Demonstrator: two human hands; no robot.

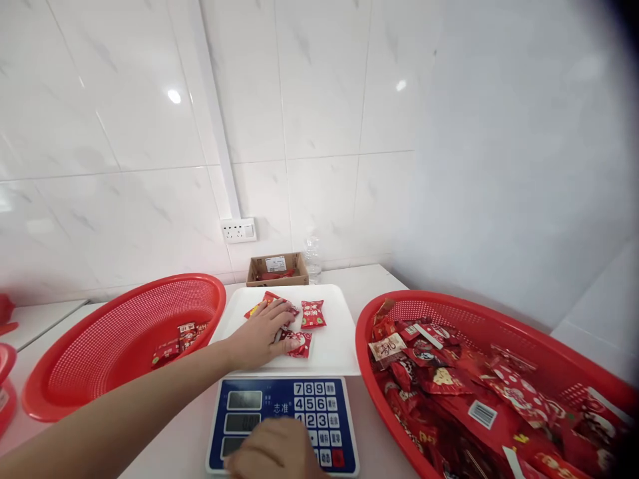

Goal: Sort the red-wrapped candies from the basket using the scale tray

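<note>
Head view of a white countertop set against a white tiled wall. At centre stands a digital weighing scale with a blue keypad panel [299, 419] and a flat white plastic weighing tray [334, 332]. On the tray lie several small red foil-wrapped candy packets [313, 314], grouped toward its left and middle. The left hand [259, 336], its forearm entering from the lower left, rests palm down on the tray with the fingers spread flat over the packets; the fingertips cover the packets nearest it, and one packet lies just beside the hand on its right, apart from it. Whether any packet is pinched beneath the palm cannot be told; the hand appears flat and uncurled rather than closed. The right hand [274, 452] lies at the bottom edge of the view, over the lower part of the keypad panel, knuckles up and loosely curled; it carries nothing that can be seen, and whether a fingertip presses a key cannot be told. To the left of the scale sits a round red perforated plastic basket [100, 346] holding a few red packets near its right wall. To the right sits a second, larger red perforated plastic basket [499, 319], filled with many red wrapped packets. Behind the tray, against the wall, stand a small open brown cardboard box [277, 268] and a clear plastic bottle [313, 259]; a white wall socket [238, 230] is mounted above them.
</note>
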